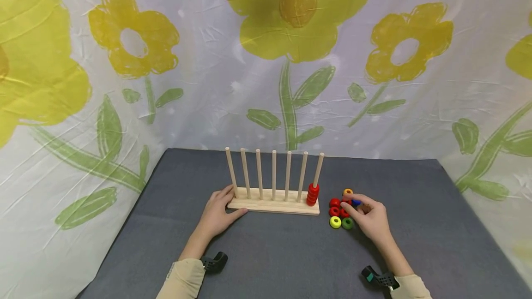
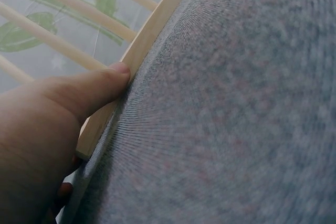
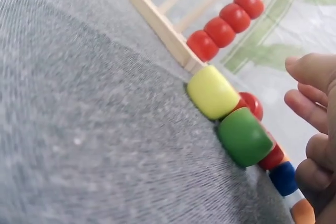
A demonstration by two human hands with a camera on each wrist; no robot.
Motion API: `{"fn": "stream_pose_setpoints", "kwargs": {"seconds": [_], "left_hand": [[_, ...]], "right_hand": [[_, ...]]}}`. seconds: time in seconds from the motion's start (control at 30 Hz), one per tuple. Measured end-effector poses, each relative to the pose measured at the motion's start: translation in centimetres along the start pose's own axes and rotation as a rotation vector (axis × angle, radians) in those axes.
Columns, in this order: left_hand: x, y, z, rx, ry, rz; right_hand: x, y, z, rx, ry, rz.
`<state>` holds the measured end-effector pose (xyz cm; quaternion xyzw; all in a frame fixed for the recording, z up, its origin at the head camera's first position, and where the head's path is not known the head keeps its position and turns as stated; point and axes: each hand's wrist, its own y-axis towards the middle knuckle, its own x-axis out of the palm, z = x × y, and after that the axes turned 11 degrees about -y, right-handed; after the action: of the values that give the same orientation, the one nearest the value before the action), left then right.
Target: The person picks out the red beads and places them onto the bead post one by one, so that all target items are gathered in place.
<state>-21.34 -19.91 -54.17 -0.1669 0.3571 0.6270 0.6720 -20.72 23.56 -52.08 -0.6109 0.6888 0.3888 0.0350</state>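
A wooden peg stand [image 1: 270, 205] with several upright pegs stands on the table. Red beads [image 1: 313, 194] are stacked on its rightmost peg. My left hand [image 1: 217, 213] grips the stand's left end, its thumb [image 2: 102, 87] along the front edge in the left wrist view. My right hand [image 1: 371, 219] hovers over loose beads to the right of the stand, thumb and forefinger apart, with no bead showing between them in the right wrist view. Under and beside it lie red beads [image 1: 334, 212], a yellow bead [image 3: 212, 93], a green bead [image 3: 245, 137], a blue bead [image 3: 284, 178] and an orange bead [image 1: 347, 192].
A dark grey cloth [image 1: 282, 253] covers the table. Behind and at both sides hangs a pale curtain [image 1: 199, 105] printed with yellow flowers. Black straps [image 1: 214, 262] sit on both wrists, below beige sleeves [image 1: 184, 278].
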Motion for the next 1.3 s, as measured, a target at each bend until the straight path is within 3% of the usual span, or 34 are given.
{"fn": "stream_pose_setpoints", "kwargs": {"seconds": [0.2, 0.5, 0.97, 1.3], "left_hand": [[0.0, 0.0, -0.1, -0.009, 0.001, -0.007], [0.0, -0.1, -0.2, -0.013, 0.006, -0.011], [0.1, -0.2, -0.2, 0.007, 0.0, -0.001], [0.0, -0.1, -0.1, -0.005, -0.001, -0.003]], "right_hand": [[0.3, -0.4, 1.3, -0.004, 0.02, -0.017], [0.5, -0.7, 0.0, -0.049, -0.036, 0.001], [-0.5, -1.1, 0.0, 0.006, -0.081, 0.005], [-0.8, -1.6, 2.3, -0.001, -0.098, -0.021]]}}
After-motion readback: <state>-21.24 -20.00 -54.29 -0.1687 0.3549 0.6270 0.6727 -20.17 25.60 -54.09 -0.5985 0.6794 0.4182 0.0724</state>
